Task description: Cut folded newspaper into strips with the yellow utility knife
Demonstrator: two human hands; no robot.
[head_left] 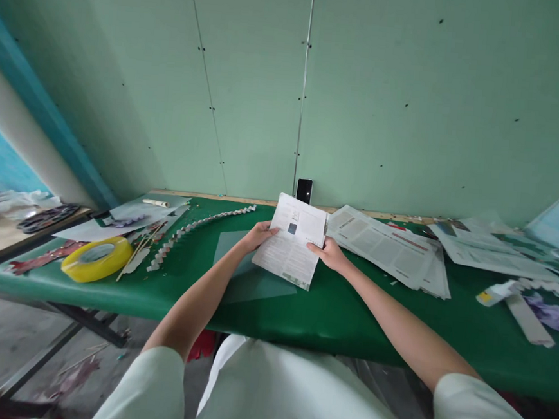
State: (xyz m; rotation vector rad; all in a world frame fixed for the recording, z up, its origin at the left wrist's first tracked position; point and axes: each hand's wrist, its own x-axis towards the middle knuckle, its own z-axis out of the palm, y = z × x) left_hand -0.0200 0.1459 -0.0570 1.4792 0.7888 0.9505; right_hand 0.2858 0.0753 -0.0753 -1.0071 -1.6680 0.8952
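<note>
Between my two hands is a folded sheet of newspaper (288, 258), printed with columns of text and a small dark picture. My left hand (260, 234) grips its left edge, thumb on top. On the opposite edge my right hand (330, 253) pinches it, thumb over the front. The paper is tilted and held above the green table. Beneath it, a thin translucent sheet (253, 291) lies on the table. Just behind the paper a phone (304, 190) leans upright against the wall, its lower part covered.
Newspaper sheets (383, 243) lie to the right, with more papers (494, 249) beyond. A glue bottle (495, 292) and crumpled purple paper (548, 312) are far right. On the left are a yellow tape roll (123, 256), thin sticks (141, 248) and a folded paper chain (195, 225).
</note>
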